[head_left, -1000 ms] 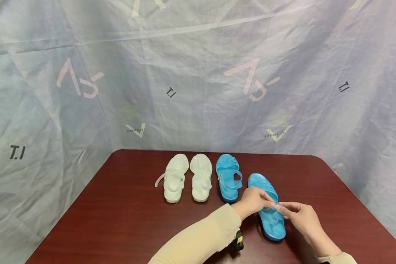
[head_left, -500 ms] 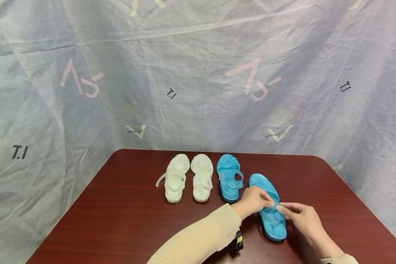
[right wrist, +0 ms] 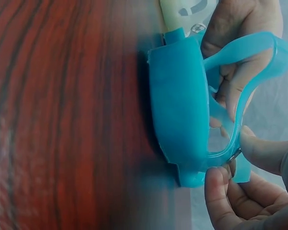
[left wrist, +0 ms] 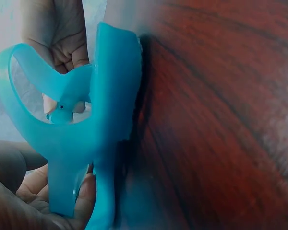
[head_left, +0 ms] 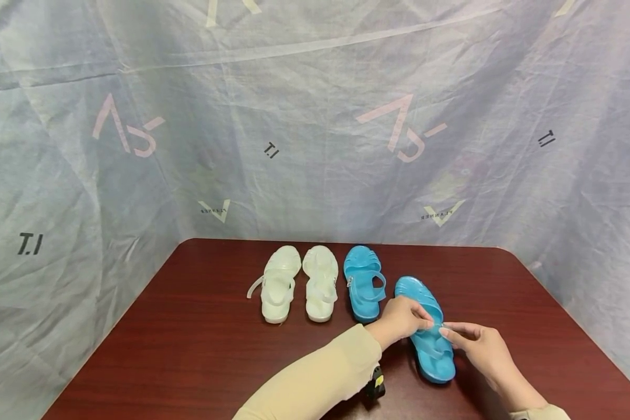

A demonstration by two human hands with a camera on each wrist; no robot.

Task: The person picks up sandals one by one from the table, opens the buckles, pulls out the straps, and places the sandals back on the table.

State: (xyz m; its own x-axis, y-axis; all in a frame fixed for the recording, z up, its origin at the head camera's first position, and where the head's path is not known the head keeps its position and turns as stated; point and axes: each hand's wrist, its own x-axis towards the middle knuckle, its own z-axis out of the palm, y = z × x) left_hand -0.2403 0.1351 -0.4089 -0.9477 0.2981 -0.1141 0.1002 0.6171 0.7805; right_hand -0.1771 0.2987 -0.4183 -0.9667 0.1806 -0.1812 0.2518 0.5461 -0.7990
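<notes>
A translucent blue jelly sandal [head_left: 419,296] lies at a slant on the table, toe away from me. My left hand [head_left: 403,318] reaches over its left side, fingers drawn together at the middle strap. From the right, my right hand [head_left: 483,350] pinches the sandal's side at the small metal buckle [right wrist: 235,154], between thumb and fingers. The ankle strap [right wrist: 259,79] loops up above the heel. In the left wrist view, the left-hand fingers [left wrist: 36,179] curl about the strap base beside the sole; what exactly the fingertips grip is partly hidden.
The matching blue sandal [head_left: 364,291] stands just left of my left hand. Two white sandals, one [head_left: 320,283] beside it and one [head_left: 280,284] with a loose strap, lie further left on the dark red table [head_left: 189,350]. A printed cloth [head_left: 315,116] hangs behind.
My left fingertips have drawn slightly left, widening the small gap to my right fingertips. The right hand and the sandals stay nearly still.
</notes>
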